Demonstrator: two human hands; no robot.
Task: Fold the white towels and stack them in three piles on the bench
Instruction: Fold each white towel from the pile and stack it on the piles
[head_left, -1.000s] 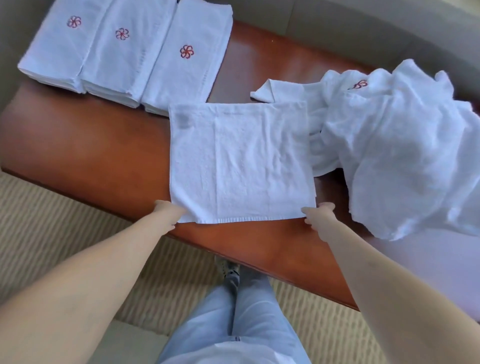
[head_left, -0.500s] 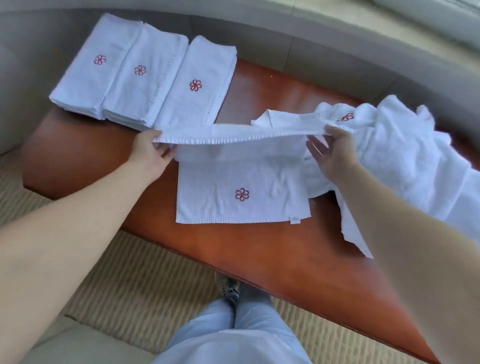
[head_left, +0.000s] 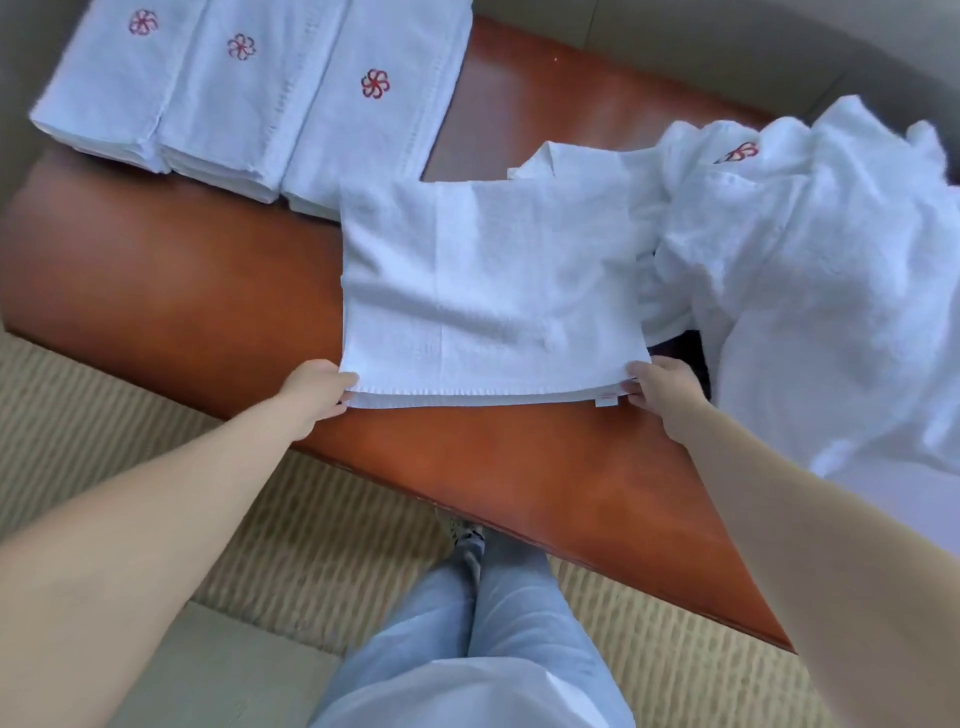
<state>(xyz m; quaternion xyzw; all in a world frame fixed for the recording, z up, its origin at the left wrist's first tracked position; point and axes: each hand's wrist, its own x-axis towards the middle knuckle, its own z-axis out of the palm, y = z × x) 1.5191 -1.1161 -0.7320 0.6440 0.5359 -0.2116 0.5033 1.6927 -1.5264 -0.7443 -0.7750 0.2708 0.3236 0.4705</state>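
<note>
A folded towel (head_left: 491, 291) lies flat mid-bench (head_left: 171, 291) — the left hand (head_left: 317, 387) pinches its near left corner, the right hand (head_left: 662, 387) its near right corner. Beyond the towel's far left corner sit three folded piles (head_left: 249, 98); a loose heap (head_left: 810, 270) touches its right side.

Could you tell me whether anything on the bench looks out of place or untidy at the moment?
Only the heap of unfolded towels at the right end: it lies crumpled and hangs over the bench edge. The three piles sit neatly side by side, and the towel being folded lies square, its near corners held by the left hand and right hand.
</note>
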